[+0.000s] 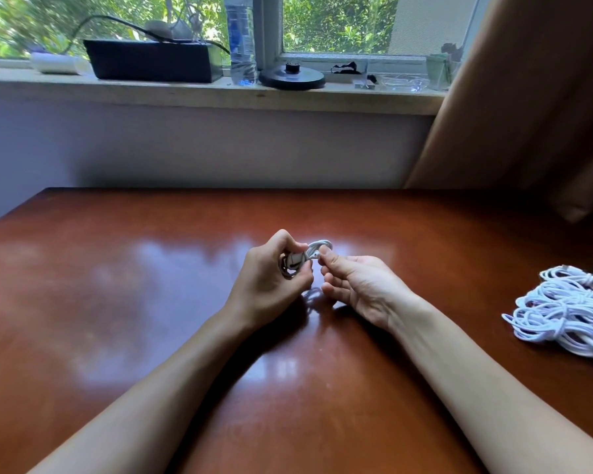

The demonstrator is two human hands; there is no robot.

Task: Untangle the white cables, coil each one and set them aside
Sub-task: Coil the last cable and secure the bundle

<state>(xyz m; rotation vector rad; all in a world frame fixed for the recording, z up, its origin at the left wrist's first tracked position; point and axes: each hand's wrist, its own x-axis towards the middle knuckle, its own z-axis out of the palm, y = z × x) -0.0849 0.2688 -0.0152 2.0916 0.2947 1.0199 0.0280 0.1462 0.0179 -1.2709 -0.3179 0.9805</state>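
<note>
Two hands work one white cable just above the table [151,268]: the left hand [274,271] clenches its small coil [293,263], while the right hand [353,282] pinches the loose end [317,254]. Light, limp and likely to spring open, the cable is probably best held at the plug. A heap of white cables [569,316] waits at the table's right edge.

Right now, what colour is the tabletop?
Reddish-brown: the glossy wooden tabletop, shown in the head view.

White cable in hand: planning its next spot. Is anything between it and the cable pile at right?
Nothing visible but the right hand holding it: bare table runs from the white cable to the cable pile.
</note>
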